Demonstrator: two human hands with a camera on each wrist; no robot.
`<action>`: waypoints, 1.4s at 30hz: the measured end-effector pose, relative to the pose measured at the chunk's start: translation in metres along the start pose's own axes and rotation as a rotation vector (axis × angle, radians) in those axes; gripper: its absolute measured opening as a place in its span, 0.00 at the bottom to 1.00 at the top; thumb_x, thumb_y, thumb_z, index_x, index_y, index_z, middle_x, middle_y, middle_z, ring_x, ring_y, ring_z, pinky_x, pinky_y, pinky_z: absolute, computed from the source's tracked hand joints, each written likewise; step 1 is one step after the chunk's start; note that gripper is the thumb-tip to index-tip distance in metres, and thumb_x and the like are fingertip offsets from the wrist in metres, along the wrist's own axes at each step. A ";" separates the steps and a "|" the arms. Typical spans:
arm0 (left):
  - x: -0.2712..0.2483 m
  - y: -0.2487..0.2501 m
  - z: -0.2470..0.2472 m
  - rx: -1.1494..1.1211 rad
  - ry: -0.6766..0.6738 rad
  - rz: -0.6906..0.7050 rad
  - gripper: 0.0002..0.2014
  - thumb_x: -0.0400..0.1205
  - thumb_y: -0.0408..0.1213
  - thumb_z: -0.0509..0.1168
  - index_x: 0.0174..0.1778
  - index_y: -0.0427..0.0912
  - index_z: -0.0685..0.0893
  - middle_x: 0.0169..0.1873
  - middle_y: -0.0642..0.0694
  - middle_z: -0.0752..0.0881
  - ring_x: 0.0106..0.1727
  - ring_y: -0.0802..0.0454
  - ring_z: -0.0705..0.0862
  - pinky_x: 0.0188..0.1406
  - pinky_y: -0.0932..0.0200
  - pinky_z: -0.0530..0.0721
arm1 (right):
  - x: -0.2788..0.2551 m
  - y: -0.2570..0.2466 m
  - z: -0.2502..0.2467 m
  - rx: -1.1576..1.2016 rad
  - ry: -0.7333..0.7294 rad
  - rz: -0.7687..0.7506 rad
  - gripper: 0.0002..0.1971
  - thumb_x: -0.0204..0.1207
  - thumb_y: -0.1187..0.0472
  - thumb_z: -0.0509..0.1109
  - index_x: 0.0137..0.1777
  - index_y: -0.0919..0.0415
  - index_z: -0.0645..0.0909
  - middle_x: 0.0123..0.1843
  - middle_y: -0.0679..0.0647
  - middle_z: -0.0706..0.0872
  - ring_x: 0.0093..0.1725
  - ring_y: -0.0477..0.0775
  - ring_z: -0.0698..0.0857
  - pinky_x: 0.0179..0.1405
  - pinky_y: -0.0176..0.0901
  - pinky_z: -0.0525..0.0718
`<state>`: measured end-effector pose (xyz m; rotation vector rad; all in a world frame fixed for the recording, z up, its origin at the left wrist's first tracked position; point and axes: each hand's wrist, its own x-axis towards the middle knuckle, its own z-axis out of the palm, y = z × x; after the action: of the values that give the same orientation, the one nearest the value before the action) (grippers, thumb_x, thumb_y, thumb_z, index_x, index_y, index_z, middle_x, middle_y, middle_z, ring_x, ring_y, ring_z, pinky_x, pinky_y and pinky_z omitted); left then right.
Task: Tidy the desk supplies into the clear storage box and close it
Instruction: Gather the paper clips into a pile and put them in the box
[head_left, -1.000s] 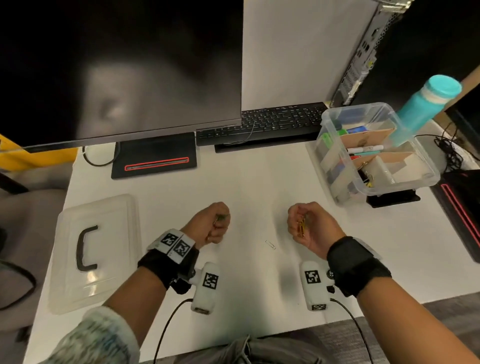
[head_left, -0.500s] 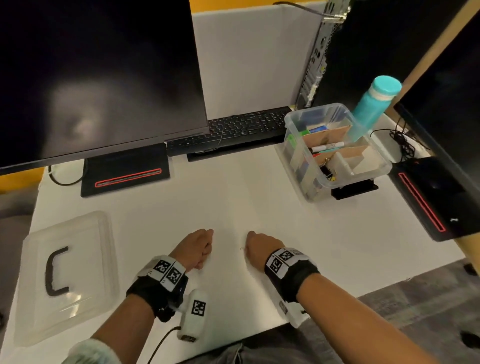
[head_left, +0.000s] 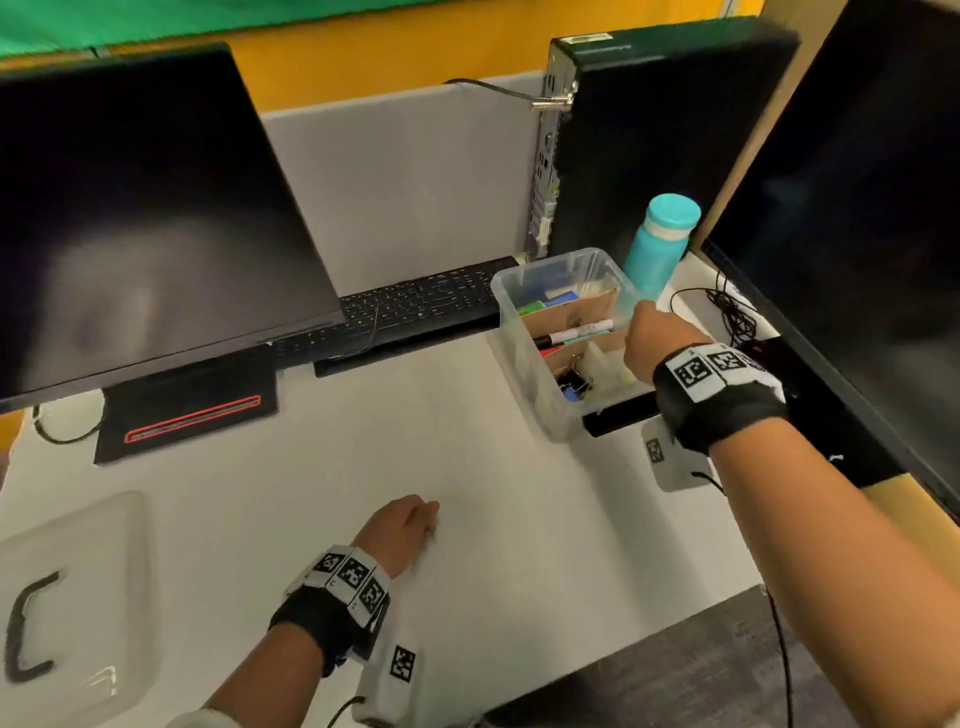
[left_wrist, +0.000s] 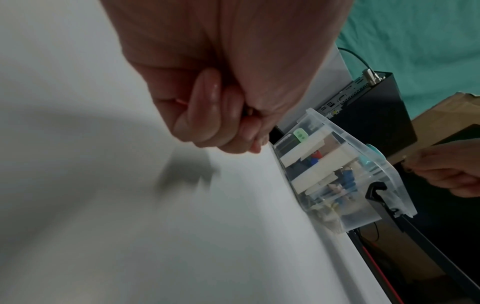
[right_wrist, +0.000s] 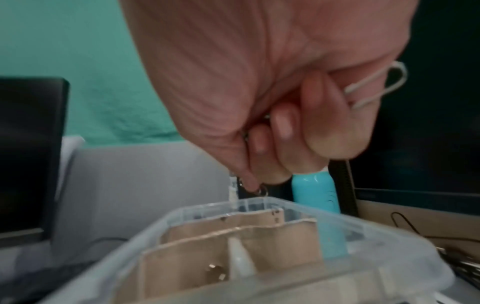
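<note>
Teal bottle (head_left: 658, 244), clear box (head_left: 524, 364), brown cardboard dividers (head_left: 569, 312).

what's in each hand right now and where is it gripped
The right hand is fisted over the clear storage box around small metal paper clips, one loop poking out by the thumb. The left hand is fisted too; its contents cannot be told.

No legible text, brand or number appears in any view. The wrist bands (head_left: 719, 376) carry only black-and-white square marker patterns, without letters. A label on the computer tower (head_left: 592, 39) and the print on the white marker (head_left: 582, 331) are too blurred to read.
</note>
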<state>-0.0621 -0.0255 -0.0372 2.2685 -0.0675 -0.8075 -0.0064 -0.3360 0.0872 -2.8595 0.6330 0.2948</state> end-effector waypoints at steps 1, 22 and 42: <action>0.001 0.004 0.001 -0.007 0.004 -0.001 0.18 0.87 0.41 0.52 0.30 0.44 0.73 0.25 0.51 0.75 0.25 0.57 0.72 0.25 0.64 0.68 | 0.010 0.001 0.001 -0.014 -0.035 -0.006 0.16 0.81 0.60 0.57 0.66 0.64 0.68 0.58 0.65 0.83 0.51 0.64 0.82 0.45 0.49 0.76; 0.020 0.173 -0.015 -0.044 -0.070 0.269 0.13 0.85 0.34 0.50 0.42 0.48 0.79 0.33 0.53 0.75 0.31 0.58 0.72 0.29 0.61 0.69 | 0.010 0.078 0.094 0.363 0.430 -0.171 0.24 0.84 0.57 0.54 0.78 0.62 0.65 0.78 0.59 0.69 0.76 0.60 0.68 0.76 0.52 0.66; 0.100 0.291 0.037 0.088 -0.109 0.261 0.16 0.86 0.30 0.54 0.68 0.33 0.78 0.67 0.37 0.80 0.70 0.43 0.78 0.60 0.66 0.77 | 0.014 0.077 0.111 0.585 0.416 -0.180 0.27 0.83 0.53 0.46 0.82 0.60 0.58 0.83 0.55 0.61 0.81 0.52 0.61 0.78 0.36 0.53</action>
<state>0.0485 -0.2913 0.0776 2.2345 -0.4475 -0.8005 -0.0441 -0.3835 -0.0340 -2.3814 0.4263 -0.4524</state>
